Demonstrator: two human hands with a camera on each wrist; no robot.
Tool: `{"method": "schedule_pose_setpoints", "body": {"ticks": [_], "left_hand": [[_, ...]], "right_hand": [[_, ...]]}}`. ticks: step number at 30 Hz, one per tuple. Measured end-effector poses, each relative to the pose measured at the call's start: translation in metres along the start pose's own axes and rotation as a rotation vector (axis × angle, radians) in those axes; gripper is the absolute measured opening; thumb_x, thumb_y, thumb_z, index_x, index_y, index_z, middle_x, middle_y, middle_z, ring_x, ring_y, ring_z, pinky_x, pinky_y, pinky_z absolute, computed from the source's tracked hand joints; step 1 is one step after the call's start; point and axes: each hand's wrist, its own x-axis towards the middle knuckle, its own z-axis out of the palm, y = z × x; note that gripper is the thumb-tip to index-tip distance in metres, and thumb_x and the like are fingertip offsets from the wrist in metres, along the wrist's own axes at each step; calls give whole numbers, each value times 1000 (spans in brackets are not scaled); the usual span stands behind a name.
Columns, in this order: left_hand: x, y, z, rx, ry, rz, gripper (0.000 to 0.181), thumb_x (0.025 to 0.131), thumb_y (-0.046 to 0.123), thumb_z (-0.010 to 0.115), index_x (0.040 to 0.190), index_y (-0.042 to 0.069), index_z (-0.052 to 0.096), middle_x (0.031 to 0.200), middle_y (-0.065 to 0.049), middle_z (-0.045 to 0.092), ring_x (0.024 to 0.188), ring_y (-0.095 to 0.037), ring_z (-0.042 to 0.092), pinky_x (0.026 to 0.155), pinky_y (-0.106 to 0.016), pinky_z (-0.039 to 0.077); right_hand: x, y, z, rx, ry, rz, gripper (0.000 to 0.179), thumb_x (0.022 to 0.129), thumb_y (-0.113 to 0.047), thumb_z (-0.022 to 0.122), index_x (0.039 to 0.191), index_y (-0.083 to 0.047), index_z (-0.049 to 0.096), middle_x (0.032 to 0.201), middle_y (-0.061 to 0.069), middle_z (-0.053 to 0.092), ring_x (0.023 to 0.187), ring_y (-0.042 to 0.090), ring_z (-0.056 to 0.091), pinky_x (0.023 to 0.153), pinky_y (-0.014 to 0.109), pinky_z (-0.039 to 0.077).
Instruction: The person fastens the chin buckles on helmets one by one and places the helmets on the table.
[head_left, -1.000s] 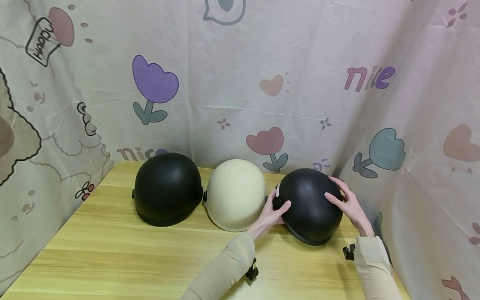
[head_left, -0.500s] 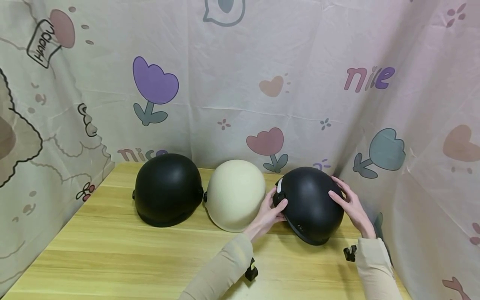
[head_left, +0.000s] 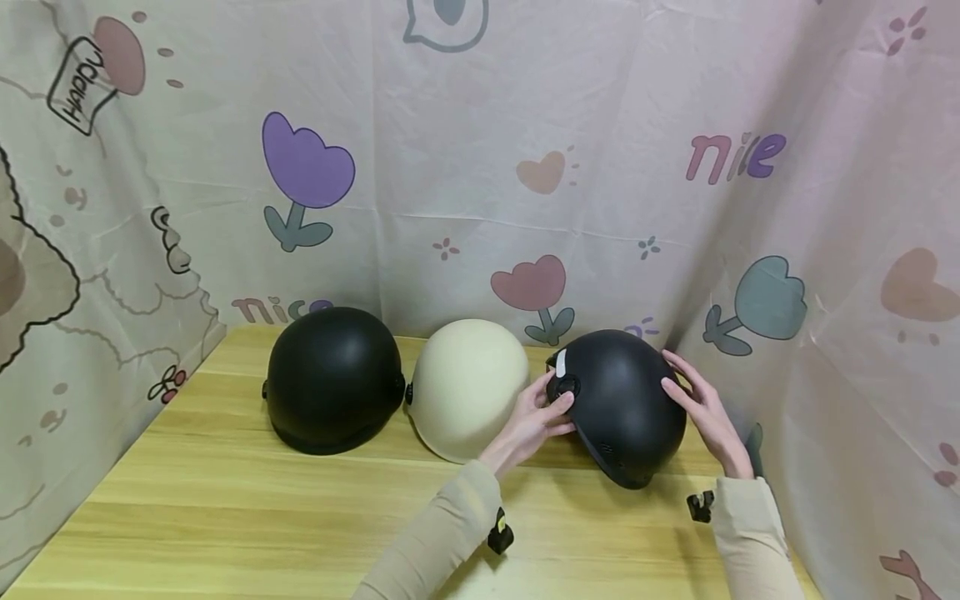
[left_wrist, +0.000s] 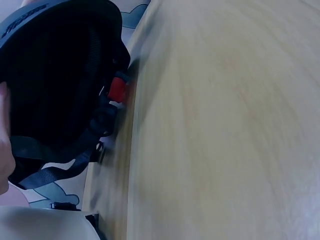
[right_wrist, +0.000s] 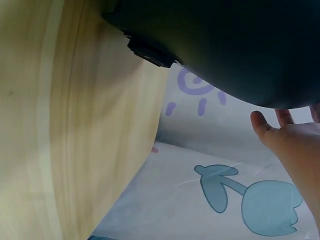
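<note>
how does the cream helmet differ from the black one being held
The cream helmet is pale; the held black helmet is dark with a white strip. The cream helmet sits upright on the table; the held black helmet is tilted between the left hand and right hand. Both have smooth, rounded shells.

Left hand [left_wrist: 5,157] partly beyond left wrist view's edge; tilted helmet [left_wrist: 52,85] too dark inside for detail
</note>
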Motion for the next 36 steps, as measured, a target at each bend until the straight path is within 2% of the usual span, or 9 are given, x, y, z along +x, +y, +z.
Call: {"method": "schedule_pose_setpoints", "body": {"ticks": [3,7,11,15,18,20,25,31,36], "left_hand": [[-1,2,-2,-18,-10,-11,66,103,12,56,161,15,24,151,-26,43,126,-47,59,103,-57,49],[-2,4,-3,-42,-24,-6,66,104,12,54,162,16,22,154,-25,39,127,-47,57,103,-56,49],[-1,4,-4,-58,-22,6,64,104,14,54,161,17,25,155,-22,40,126,-44,59,102,-53,51],[0,5,-4,-53,-34,4,61,105,17,52,160,21,27,156,-18,40,122,-34,63,101,-49,54],[0,8,-4,-49,-57,9,59,106,19,50,160,23,27,157,-16,40,117,-25,64,103,-47,53],[1,9,-3,-53,-70,18,57,107,19,48,160,21,27,157,-16,40,113,-21,64,105,-48,51],[2,12,1,-88,-94,29,51,109,15,42,158,14,31,154,-18,44,104,-13,65,107,-46,50],[1,17,7,-118,-114,51,49,109,11,40,157,11,32,148,-16,48,100,-12,65,92,-33,54],[3,22,12,-113,-120,66,48,109,12,41,156,13,33,135,-6,56,93,-10,64,85,-28,53]], "right_hand": [[1,-1,1,-10,-3,-18,58,105,-28,49,160,-19,31,166,15,26,147,37,24,116,74,19],[2,-4,3,-12,-2,-51,57,105,-26,51,159,-18,33,165,15,28,147,35,25,116,73,18],[2,-9,5,-27,3,-71,56,104,-25,52,158,-18,35,162,17,32,142,13,33,118,69,20],[1,-12,5,-54,1,-81,54,105,-25,50,157,-20,36,162,11,35,136,-2,34,119,41,30],[1,-14,5,-68,-4,-94,54,106,-24,50,157,-18,36,163,8,36,135,-5,35,107,19,32],[2,-16,5,-73,-7,-99,54,106,-24,49,157,-17,36,163,9,36,133,-6,37,102,12,34],[1,-19,5,-85,-10,-96,52,106,-26,47,157,-20,36,162,11,36,126,-7,43,95,9,39],[1,-19,4,-78,-5,-95,51,107,-27,45,157,-20,37,161,9,38,126,-7,44,95,9,40],[2,-18,3,-59,8,-117,51,107,-25,45,157,-17,38,160,5,40,128,-10,41,95,4,38]]}}
